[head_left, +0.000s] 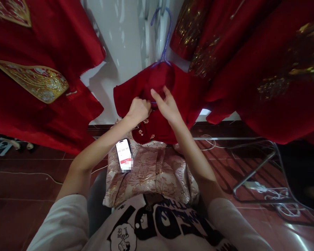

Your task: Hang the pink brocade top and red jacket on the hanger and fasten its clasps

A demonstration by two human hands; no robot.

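A dark red garment (162,129) with small beaded flowers hangs on a purple hanger (165,45), its hook at the top centre. My left hand (140,109) is closed on the garment's edge near the neck opening, beside the hanger's lower bar. My right hand (166,104) reaches to the right side of that opening, thumb and forefinger apart; its other fingers are partly hidden against the cloth. Pink shiny brocade fabric (151,170) lies across my lap, below the red garment. On its left part rests a phone (124,153) showing a timer.
Red garments with gold embroidery (39,82) hang at the left, and more with sequins (274,87) at the right. A metal-framed chair (298,174) stands at the right, with white cables (277,193) on the tiled floor.
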